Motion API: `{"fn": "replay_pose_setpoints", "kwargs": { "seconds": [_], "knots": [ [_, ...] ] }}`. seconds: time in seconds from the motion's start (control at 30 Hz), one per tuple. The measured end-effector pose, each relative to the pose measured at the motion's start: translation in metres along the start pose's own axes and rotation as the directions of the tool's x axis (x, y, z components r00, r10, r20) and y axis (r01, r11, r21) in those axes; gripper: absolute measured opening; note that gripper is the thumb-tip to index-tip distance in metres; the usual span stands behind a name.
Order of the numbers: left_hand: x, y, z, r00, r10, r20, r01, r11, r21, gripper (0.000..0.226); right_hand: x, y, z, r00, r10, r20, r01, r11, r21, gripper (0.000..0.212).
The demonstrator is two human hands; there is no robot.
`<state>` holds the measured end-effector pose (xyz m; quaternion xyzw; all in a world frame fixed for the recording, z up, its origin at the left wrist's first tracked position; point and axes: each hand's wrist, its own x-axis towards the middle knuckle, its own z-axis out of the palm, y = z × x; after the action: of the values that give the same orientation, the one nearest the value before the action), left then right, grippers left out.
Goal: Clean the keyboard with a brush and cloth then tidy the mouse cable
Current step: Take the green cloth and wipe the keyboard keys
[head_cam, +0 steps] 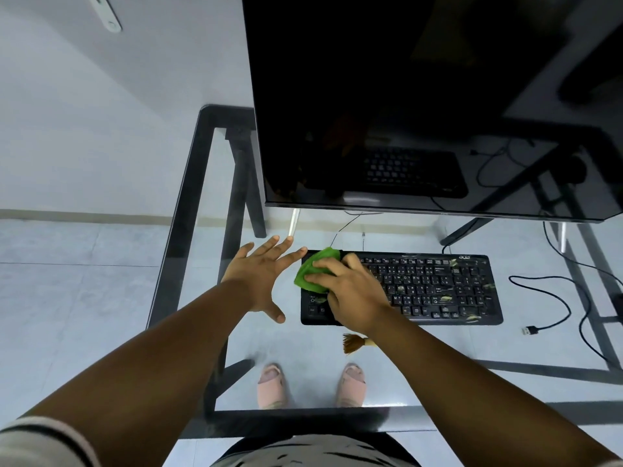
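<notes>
Green cloth (pixel 315 269), gripped by the right hand (pixel 350 291), sits at the keyboard's (pixel 438 288) left end; its length runs rightward; left hand (pixel 261 278) splayed, empty.

At frame centre, the right hand (pixel 350 291) presses a green cloth (pixel 315 269) onto the left end of a black keyboard (pixel 438 288). The left hand (pixel 261 281) spreads flat just left. A brush (pixel 354 343) lies below the keyboard.

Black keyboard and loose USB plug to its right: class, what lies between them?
Only bare glass tabletop separates the black keyboard from the USB plug, in the head view.
</notes>
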<state>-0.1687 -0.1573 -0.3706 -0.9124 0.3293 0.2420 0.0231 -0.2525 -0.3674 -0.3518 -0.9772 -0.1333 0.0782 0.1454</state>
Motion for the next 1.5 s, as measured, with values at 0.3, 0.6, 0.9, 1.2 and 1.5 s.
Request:
{"fn": "replay_pose_setpoints", "kwargs": {
  "seconds": [0.3,0.6,0.9,1.2,1.5],
  "knots": [
    [-0.002,0.002,-0.003,1.0,-0.009,0.009,0.009,1.0,0.004,0.135,-0.006,0.005,-0.004,0.998,-0.032,0.052,0.034,0.998,-0.047,0.062],
    [-0.004,0.004,-0.005,1.0,-0.021,0.006,0.021,1.0,-0.009,0.136,-0.036,0.025,0.002,0.996,-0.081,0.041,0.079,0.996,0.037,0.057],
    [-0.006,0.008,-0.005,0.999,-0.036,0.011,0.035,0.999,0.021,0.136,-0.023,-0.012,0.01,0.993,-0.077,0.085,0.078,0.997,-0.008,0.067],
    [-0.008,0.012,-0.008,0.998,-0.055,0.006,0.055,0.998,0.042,0.134,-0.047,0.027,0.0,1.0,0.03,-0.002,-0.03,1.0,0.006,0.054],
    [-0.007,0.013,-0.006,0.997,-0.076,0.001,0.076,0.996,0.048,0.135,-0.037,0.0,-0.004,0.961,-0.195,0.194,0.208,0.977,-0.045,0.044]
  ]
}}
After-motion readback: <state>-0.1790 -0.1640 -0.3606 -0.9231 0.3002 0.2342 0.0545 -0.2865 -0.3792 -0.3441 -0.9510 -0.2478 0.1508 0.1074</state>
